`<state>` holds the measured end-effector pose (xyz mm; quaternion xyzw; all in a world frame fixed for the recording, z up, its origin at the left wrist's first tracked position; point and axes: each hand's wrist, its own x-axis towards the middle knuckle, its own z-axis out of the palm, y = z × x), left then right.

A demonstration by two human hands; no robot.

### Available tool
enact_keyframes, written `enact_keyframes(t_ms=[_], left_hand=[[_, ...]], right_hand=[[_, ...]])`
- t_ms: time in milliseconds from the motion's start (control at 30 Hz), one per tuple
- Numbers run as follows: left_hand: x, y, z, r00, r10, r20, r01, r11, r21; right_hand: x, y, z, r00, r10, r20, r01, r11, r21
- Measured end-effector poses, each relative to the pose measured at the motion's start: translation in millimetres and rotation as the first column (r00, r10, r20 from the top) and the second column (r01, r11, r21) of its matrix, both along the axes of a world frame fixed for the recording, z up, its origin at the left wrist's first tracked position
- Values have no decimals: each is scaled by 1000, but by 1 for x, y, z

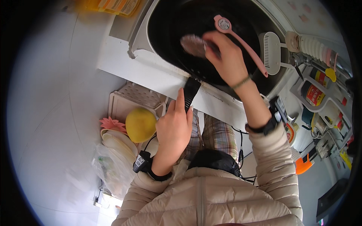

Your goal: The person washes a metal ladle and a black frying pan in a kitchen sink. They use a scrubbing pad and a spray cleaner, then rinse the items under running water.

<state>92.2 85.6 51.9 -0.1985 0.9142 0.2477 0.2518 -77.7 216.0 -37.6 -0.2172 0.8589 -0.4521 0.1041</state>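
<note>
A large black pan lies in the sink, its dark inside facing up. My left hand grips the pan's black handle, which reaches over the counter's front edge towards me. Over the pan, my right hand holds a round scouring pad between thumb and fingers. The pad looks like wire mesh, but it is blurred. A pink long-handled tool with a round head lies across the pan's right side, beyond my right hand. Whatever is under that head is hidden.
Right of the pan are a white slotted sink rack and a faucet. A wall shelf holds jars and tools. At lower left, a yellow pomelo-like fruit sits by a beige basket. A plastic bag hangs below.
</note>
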Motion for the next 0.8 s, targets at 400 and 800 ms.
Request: enact_keyframes(t_ms=[400, 800], left_hand=[[3, 0, -3, 998, -51, -33, 50, 998, -37], [2, 8, 0, 993, -106, -52, 99, 988, -120]], right_hand=[[70, 4, 24, 981, 139, 137, -155, 982, 112], [87, 7, 35, 962, -64, 264, 4, 975, 222]])
